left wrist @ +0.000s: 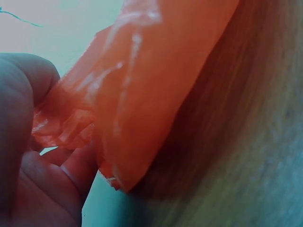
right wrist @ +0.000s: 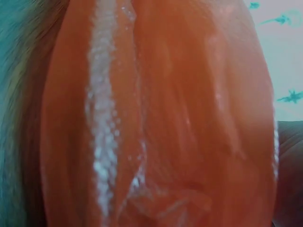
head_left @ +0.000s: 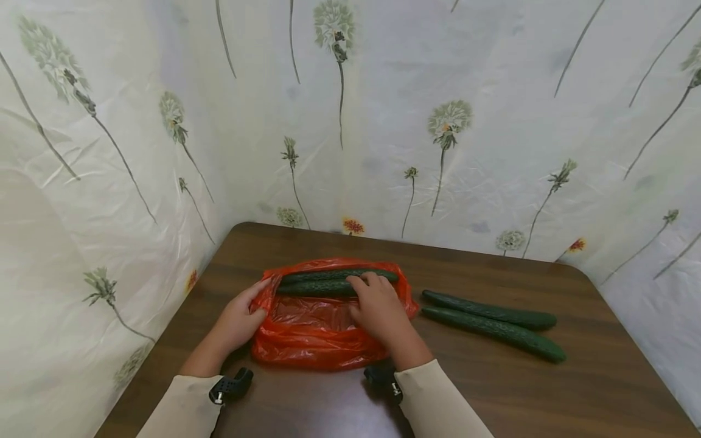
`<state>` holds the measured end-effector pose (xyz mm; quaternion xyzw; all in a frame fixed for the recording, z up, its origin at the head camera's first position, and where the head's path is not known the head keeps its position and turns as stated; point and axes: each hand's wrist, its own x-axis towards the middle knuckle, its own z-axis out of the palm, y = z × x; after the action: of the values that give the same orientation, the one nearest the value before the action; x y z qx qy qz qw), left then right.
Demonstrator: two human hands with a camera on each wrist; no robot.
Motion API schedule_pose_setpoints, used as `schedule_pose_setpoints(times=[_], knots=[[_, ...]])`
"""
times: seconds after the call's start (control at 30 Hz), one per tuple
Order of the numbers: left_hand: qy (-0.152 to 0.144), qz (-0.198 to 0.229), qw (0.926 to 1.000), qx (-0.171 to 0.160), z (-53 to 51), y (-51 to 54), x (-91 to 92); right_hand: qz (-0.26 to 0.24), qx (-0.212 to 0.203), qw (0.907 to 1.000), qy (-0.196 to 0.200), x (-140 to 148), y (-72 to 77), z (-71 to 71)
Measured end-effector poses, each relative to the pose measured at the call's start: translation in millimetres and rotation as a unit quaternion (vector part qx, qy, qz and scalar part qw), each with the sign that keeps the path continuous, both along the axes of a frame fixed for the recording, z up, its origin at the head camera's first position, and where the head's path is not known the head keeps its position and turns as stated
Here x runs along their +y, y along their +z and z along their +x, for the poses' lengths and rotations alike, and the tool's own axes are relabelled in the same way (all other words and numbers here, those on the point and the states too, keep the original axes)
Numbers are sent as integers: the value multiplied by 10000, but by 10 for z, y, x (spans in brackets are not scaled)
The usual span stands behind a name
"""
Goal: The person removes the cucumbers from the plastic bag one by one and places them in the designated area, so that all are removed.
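A red plastic bag (head_left: 312,353) lies on the table with its mouth spread wide. Inside it, along the far side, two long dark green cucumbers (head_left: 312,288) rest side by side. My left hand (head_left: 238,321) pinches the bag's left edge; the left wrist view shows the thin red film (left wrist: 142,85) between thumb and fingers. Reaching over the bag's right side, my right hand (head_left: 380,307) curls its fingers over the nearer cucumber. In the right wrist view the bag's red film (right wrist: 180,118) fills most of the picture and hides the fingers.
Two more cucumbers (head_left: 493,322) lie close together on the brown wooden table (head_left: 465,389), right of the bag. A pale sheet with dandelion prints (head_left: 383,121) hangs behind the table and along its left side. Each wrist wears a black strap (head_left: 232,386).
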<state>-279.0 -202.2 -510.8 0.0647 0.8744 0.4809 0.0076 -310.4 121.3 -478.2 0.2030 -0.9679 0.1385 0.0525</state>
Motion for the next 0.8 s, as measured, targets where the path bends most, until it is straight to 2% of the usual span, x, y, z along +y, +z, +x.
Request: schedule_pose_setpoints(times=[0.23, 0.5, 0.8], knots=[[72, -85, 9999, -46, 17, 11, -18, 1, -194, 9998, 21, -93, -22, -43], [38, 34, 10000, -43, 4, -12, 4, 128, -161, 9998, -80, -119, -57, -79], [25, 100, 9999, -60, -14, -5, -5, 56, -210, 9997, -77, -196, -21, -151]])
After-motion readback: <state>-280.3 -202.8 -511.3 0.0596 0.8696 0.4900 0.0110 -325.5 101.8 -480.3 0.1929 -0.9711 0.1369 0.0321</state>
